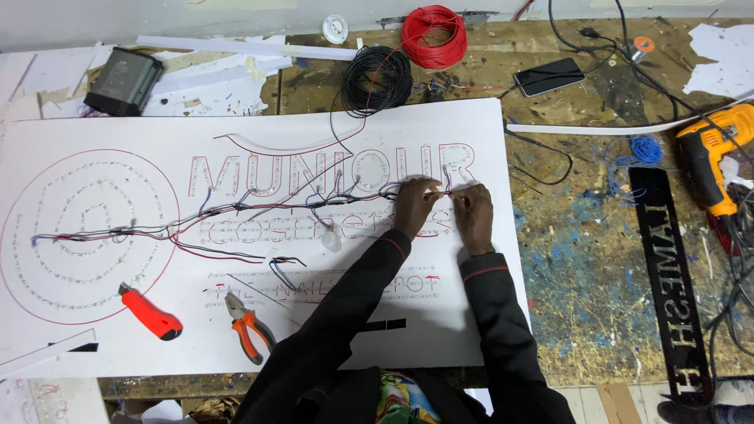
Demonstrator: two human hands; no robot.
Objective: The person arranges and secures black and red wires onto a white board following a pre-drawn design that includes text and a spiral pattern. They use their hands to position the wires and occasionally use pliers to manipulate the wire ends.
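While both hands sit close together over the right part of the white sign board (440, 330), each pinches the same thin wire (449, 192) between fingertips. Left hand (414, 206): grip clenched on the wire, fingers curled, sleeve dark with a red cuff line. Right hand (473, 216): grip also pinched on the wire, just right of the left hand, nearly touching it.

That wire is the right end of a wire bundle (236, 210) running left across the board, under the top row of cut-out letters, into the ring-shaped pattern at far left. Blue and dark loops branch up from it to the letters.

Near edge of the board: red utility knife (151, 312) at left, orange-handled pliers (249, 325) just right of it, both lying flat, well apart from the hands.

On the table (581, 259) beyond the board: black wire coil (378, 80), red wire coil (433, 35) just beyond it, phone (549, 77) to the right, black box (123, 80) at far left. Right side: orange drill (713, 153), small blue wire tangle (646, 149), black stencil strip (672, 283) running near to far. Table top paint-splattered.
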